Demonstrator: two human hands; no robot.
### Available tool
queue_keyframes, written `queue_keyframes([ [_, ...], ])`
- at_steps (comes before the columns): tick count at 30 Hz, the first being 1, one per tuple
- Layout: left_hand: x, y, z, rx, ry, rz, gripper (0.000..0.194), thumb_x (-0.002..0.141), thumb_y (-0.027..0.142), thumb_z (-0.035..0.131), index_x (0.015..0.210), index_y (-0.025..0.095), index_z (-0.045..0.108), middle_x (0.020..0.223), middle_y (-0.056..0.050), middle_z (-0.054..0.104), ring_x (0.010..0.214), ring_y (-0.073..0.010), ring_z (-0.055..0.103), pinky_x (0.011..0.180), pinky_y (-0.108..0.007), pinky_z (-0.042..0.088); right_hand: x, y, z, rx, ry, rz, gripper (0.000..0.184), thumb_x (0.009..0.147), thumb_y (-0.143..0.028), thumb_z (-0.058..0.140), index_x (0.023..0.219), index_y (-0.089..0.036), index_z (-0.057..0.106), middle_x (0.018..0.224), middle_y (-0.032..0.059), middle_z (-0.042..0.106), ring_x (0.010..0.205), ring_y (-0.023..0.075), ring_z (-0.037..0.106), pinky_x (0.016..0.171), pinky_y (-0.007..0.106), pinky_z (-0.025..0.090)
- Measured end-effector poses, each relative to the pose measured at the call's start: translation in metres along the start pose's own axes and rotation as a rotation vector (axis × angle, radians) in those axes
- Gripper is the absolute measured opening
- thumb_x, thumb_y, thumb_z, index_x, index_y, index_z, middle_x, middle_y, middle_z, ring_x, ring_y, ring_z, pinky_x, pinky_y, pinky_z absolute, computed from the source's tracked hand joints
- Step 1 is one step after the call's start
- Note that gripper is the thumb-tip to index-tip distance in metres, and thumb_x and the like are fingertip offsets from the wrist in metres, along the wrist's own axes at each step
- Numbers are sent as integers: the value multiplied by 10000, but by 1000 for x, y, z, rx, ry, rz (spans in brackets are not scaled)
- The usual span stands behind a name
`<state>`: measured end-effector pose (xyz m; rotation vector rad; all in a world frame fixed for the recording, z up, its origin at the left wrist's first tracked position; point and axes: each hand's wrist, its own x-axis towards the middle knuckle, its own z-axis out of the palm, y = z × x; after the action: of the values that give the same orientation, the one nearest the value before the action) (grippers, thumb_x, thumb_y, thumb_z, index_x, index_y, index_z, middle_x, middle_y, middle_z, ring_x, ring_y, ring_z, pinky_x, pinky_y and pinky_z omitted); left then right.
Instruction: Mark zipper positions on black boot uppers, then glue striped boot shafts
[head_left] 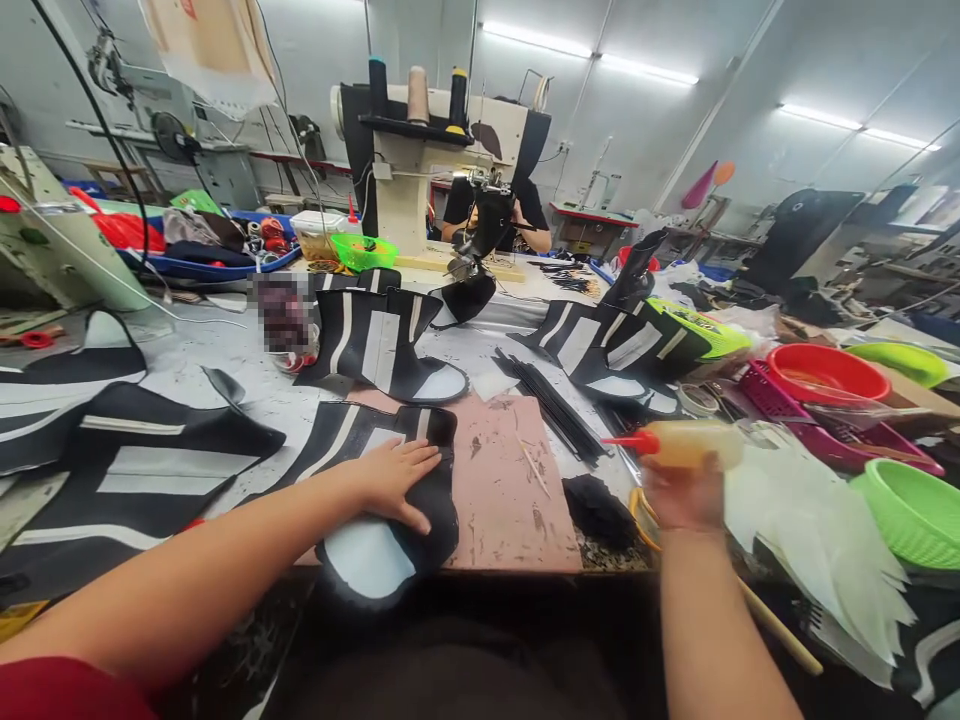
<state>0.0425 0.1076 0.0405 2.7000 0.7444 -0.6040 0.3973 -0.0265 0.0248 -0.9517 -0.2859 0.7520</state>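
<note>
My left hand [394,478] lies flat with fingers stretched out on a black boot upper [439,500] that has pale strips and a whitish toe patch. The toe end of this upper hangs over the table's front edge. Under part of it is a pinkish, stained work mat [510,490]. Off to the right, my right hand [686,492] is wrapped round a squeeze bottle [694,443] of yellowish liquid. The bottle lies level in the air, its red nozzle pointing left. Another boot upper [382,345] stands just behind the mat.
More boot uppers [157,460] lie on the left, others [600,345] at the back right. Black strips [551,405] and a dark cloth bundle [598,510] are beside the mat. White sheets [817,540], a red bowl [829,372] and a green basket [915,510] fill the right. Behind is a sewing machine [405,190] with a person.
</note>
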Motion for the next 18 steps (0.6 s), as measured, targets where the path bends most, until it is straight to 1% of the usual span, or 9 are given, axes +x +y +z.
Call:
queue_keyframes([
  [2,1,1,-2,24,31,-30,804,759,644,385,1363,128,261,1449,-135,129,1344,-268,77,1069,-464,78,-8,28,26,49,-175,82,449,479,-475,725,832,-233,590,703,-20,639,462,88,505,328,169,315],
  [3,2,2,-2,38,39,-41,770,777,630,364,1355,128,284,1450,-134,118,1345,-270,51,1068,-471,70,-12,41,38,67,-242,130,450,472,-458,742,837,-238,596,715,-23,649,483,89,522,353,176,353],
  [4,3,2,-3,48,38,-46,776,768,632,380,1351,127,293,1451,-136,103,1344,-279,26,1065,-481,64,-15,53,49,80,-289,181,434,471,-431,755,831,-243,602,717,-29,654,506,91,540,388,186,396],
  [6,7,1,-4,68,-2,-43,854,704,645,469,1356,128,280,1451,-143,78,1340,-301,8,1059,-500,67,-19,71,67,85,-334,263,374,471,-339,771,796,-246,609,700,-44,657,541,89,563,474,203,462],
  [8,10,-1,-7,93,-69,-31,971,617,619,582,1376,136,217,1449,-147,58,1340,-306,32,1056,-510,75,-21,84,81,57,-348,291,337,479,-252,768,776,-246,609,692,-58,653,545,77,566,518,203,483],
  [10,14,-4,-10,116,-123,-23,1092,543,557,671,1393,144,127,1448,-143,44,1340,-301,58,1055,-516,84,-20,94,90,5,-354,271,333,493,-230,762,787,-249,605,706,-62,651,539,73,565,502,198,480],
  [12,17,-6,-13,122,-153,-21,1167,503,503,715,1397,134,62,1445,-146,36,1340,-295,77,1057,-506,112,-18,102,96,-63,-360,244,350,499,-261,765,807,-248,598,714,-54,647,539,82,570,474,203,470],
  [15,21,-8,-13,124,-158,-29,1215,463,479,741,1393,101,58,1436,-168,-9,1338,-299,85,1061,-473,148,-13,112,101,-181,-355,188,406,486,-312,772,837,-230,586,712,-32,636,548,103,577,446,212,451],
  [18,24,-10,-9,108,-141,-25,1257,413,493,756,1394,105,73,1435,-178,-19,1334,-315,89,1063,-478,132,-9,119,107,-313,-324,83,497,462,-325,783,890,-202,565,764,0,634,604,134,587,450,224,443],
])
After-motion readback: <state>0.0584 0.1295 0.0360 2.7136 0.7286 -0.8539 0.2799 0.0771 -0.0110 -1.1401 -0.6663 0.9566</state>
